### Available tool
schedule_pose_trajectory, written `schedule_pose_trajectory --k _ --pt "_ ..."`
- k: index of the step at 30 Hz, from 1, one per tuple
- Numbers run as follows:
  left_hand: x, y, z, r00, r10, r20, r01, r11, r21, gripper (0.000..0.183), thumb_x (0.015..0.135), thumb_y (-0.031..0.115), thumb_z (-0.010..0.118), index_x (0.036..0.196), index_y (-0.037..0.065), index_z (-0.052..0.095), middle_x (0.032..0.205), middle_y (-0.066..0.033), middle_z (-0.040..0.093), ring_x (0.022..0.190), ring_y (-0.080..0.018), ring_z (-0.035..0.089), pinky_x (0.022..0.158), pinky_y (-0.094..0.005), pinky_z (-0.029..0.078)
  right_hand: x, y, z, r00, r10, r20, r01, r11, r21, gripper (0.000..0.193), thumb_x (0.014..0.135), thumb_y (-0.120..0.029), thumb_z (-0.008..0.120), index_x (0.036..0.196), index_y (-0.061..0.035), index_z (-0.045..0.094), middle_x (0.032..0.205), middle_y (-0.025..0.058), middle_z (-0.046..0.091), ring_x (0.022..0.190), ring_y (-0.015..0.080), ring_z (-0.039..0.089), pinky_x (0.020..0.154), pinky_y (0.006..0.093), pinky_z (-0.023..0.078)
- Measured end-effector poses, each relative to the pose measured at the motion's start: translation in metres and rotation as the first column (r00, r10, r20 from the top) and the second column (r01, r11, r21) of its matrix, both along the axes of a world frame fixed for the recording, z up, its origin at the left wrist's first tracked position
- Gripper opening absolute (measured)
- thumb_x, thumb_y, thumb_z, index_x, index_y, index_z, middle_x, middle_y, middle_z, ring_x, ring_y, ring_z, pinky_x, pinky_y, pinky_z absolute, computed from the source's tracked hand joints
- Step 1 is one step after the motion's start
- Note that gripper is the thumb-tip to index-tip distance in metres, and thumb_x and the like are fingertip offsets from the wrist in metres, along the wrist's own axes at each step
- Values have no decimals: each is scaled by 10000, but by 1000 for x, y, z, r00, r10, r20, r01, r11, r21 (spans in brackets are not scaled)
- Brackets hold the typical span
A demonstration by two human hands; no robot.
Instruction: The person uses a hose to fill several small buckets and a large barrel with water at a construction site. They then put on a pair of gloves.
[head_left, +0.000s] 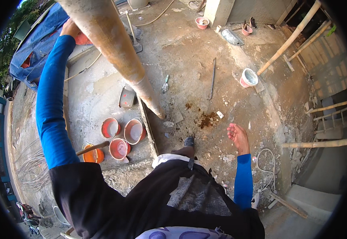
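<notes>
My left arm, in a blue sleeve, stretches forward and up on the left. At its end my left hand (70,28) is beside a thick, mud-stained pole (117,51) that slants down to the ground; its fingers are mostly hidden there. Just below that hand shows something red (82,39), partly covered by the pole. My right hand (238,137) hangs low over the dirt on the right, fingers loosely curled and apart, with nothing in them.
Several red and orange buckets (134,131) stand at left, near a grey box-like container (127,97). A trowel (165,84) and a metal bar (213,78) lie ahead. A white bucket (249,77) and bamboo poles (289,38) are at right. A hose (273,167) curls near my right arm.
</notes>
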State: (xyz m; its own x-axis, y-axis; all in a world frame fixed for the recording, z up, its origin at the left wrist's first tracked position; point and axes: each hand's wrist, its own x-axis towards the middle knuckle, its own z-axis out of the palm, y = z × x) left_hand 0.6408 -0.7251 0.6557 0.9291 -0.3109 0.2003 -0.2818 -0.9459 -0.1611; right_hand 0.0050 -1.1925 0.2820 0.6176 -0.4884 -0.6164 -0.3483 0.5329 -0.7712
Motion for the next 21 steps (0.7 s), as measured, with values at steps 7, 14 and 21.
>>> schedule_pose_trajectory --k 7,14,21 --pt "12 37 -119 815 340 -470 -572 605 -554 683 918 705 632 644 100 472 533 -14 402 390 -144 339 404 -366 311 100 -84 -48 984 37 -176 -47 997 -53 255 976 -295 654 1101 -74 683 894 56 738 663 124 665 563 254 529" --pt "-55 -4 -188 779 93 -620 -620 -30 -784 644 922 686 644 714 109 448 591 -22 458 373 -143 368 389 -320 374 412 -10 11 771 628 105 -602 773 -202 332 1019 -360 634 1072 -37 691 883 35 726 697 86 636 595 226 516" --pt "-88 -42 -221 810 119 -574 -573 -43 -818 586 1011 586 581 689 106 482 552 -10 482 365 -99 418 396 -273 446 643 204 70 202 893 401 -965 252 -74 1046 814 -845 604 1444 -14 519 1305 220 642 1115 295 636 958 460 496"
